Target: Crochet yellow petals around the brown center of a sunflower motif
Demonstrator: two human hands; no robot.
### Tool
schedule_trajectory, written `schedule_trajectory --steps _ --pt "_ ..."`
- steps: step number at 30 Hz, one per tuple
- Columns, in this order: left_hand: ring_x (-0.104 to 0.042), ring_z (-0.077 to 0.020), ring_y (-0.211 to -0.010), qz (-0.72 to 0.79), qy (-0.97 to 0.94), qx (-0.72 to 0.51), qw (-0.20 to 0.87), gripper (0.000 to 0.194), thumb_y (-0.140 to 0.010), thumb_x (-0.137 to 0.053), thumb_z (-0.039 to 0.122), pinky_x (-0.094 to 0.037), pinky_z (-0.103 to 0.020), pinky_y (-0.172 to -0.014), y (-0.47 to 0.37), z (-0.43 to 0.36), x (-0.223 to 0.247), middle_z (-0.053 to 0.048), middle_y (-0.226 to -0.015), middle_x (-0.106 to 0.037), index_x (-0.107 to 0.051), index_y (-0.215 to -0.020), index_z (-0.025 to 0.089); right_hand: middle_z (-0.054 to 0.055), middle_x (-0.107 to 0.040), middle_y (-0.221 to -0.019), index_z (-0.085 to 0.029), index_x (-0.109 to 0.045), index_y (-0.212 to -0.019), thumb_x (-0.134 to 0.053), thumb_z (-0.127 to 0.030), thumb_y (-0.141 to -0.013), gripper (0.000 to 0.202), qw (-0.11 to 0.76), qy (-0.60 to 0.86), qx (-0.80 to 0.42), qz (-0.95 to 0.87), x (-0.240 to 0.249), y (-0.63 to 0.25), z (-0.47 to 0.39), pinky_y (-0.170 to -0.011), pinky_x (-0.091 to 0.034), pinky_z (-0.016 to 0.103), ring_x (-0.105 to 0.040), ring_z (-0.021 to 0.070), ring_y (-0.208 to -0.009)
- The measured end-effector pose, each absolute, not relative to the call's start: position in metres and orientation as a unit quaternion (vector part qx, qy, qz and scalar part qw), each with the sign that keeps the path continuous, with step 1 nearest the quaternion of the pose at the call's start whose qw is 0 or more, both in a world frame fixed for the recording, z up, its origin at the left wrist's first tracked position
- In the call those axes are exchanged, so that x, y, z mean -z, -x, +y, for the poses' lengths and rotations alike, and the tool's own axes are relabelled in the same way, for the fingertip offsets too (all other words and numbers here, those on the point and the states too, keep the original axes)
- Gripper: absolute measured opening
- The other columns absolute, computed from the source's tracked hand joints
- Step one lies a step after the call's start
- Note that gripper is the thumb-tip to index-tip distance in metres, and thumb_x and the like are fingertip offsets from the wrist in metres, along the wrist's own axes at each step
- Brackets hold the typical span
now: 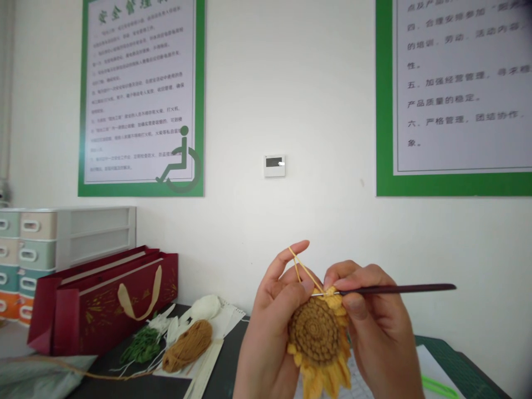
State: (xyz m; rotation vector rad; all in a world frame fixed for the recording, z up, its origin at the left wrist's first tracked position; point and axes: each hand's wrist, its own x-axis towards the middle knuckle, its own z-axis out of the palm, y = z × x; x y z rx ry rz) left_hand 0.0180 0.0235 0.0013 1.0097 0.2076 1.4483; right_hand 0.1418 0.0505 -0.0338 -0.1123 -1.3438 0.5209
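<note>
A crocheted sunflower [315, 332] with a brown round centre and yellow petals is held up in front of me. My left hand [276, 310] pinches its upper left edge, and yellow yarn [306, 269] runs taut over the raised index finger. My right hand [374, 316] is closed on the dark handle of a crochet hook [399, 288], which points left. The hook's thin metal shaft lies at the flower's top edge, among the yellow stitches. My right fingers also touch the petals there.
At left, dark red gift bags [112, 293] stand before a drawer unit [95, 233]. A brown yarn skein [189, 346], green yarn [143, 343] and white yarn [205, 307] lie on the dark table. A green cutting mat [469, 366] and bright green object [439, 387] are at right.
</note>
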Motion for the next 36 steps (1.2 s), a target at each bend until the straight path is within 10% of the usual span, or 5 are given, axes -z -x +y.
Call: schedule_trajectory --steps 10,22,30,36 --pt "-0.066 -0.0153 -0.074 0.070 -0.442 -0.641 0.623 0.064 -0.080 -0.083 0.019 -0.052 -0.027 -0.072 -0.027 0.023 0.002 -0.003 -0.090 -0.069 -0.061 -0.140 0.021 0.002 -0.066 -0.095 -0.028 -0.065 -0.095 -0.064 -0.031 -0.098 0.004 0.821 0.070 -0.215 -0.524 0.037 -0.131 0.049 -0.071 -0.055 0.030 -0.067 0.0167 -0.086" --pt "-0.064 -0.0122 -0.067 0.105 -0.398 -0.629 0.660 0.065 -0.067 -0.090 0.010 -0.052 -0.025 -0.070 -0.038 0.019 0.006 -0.001 -0.082 -0.070 -0.070 -0.129 0.014 0.004 -0.070 -0.101 -0.022 -0.075 -0.103 -0.069 0.006 -0.080 0.036 0.688 0.121 0.371 -0.612 0.041 -0.169 0.053 -0.070 -0.057 0.033 -0.067 0.0193 -0.092" --pt "-0.065 -0.0130 -0.068 0.051 -0.416 -0.541 0.730 0.070 -0.066 -0.090 0.005 -0.053 -0.027 -0.074 -0.028 0.020 0.001 -0.002 -0.082 -0.070 -0.070 -0.132 0.015 0.000 -0.062 -0.084 -0.029 -0.069 -0.091 -0.068 -0.031 -0.096 0.006 0.823 -0.008 -0.171 -0.542 0.034 -0.138 0.044 -0.068 -0.048 0.035 -0.058 0.0183 -0.081" --pt "-0.066 -0.0145 -0.069 0.051 -0.457 -0.533 0.710 0.073 -0.062 -0.090 0.005 -0.053 -0.027 -0.071 -0.017 0.021 0.004 -0.003 -0.082 -0.070 -0.071 -0.132 0.016 -0.001 -0.059 -0.077 -0.026 -0.067 -0.086 -0.069 -0.041 -0.095 0.017 0.773 -0.041 -0.303 -0.556 0.026 -0.141 0.042 -0.062 -0.048 0.031 -0.054 0.0151 -0.070"
